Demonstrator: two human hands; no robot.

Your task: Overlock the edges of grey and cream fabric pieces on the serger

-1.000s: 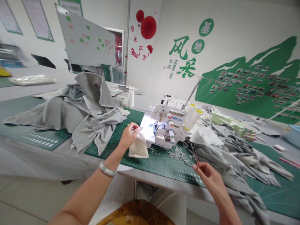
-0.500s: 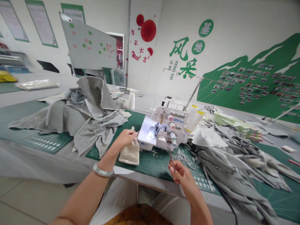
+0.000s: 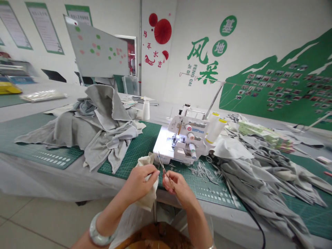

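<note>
Closed around a cream cloth piece (image 3: 149,199), my left hand (image 3: 142,181) is at the table's front edge. The cloth hangs down over that edge. Just right of it, my right hand (image 3: 175,183) grips slim metal scissors (image 3: 164,169), whose tips point up and left, close to my left fingertips. Behind both hands stands a white overlock sewing machine (image 3: 183,138) with its lamp lit. White trimmings (image 3: 204,172) lie on the green cutting mat (image 3: 148,133) to the right of the machine's base.
Grey cloth (image 3: 75,126) is heaped on the left, and more grey fabric (image 3: 249,176) spreads over the right side. Yellow-topped thread cones (image 3: 216,129) stand beside the machine. A white cone (image 3: 146,110) is behind the mat. A black cable (image 3: 255,221) hangs at the front right.
My left hand has moved toward me and right with the cloth, away from the machine's plate. My right hand has brought the scissors left, near my left fingers.
</note>
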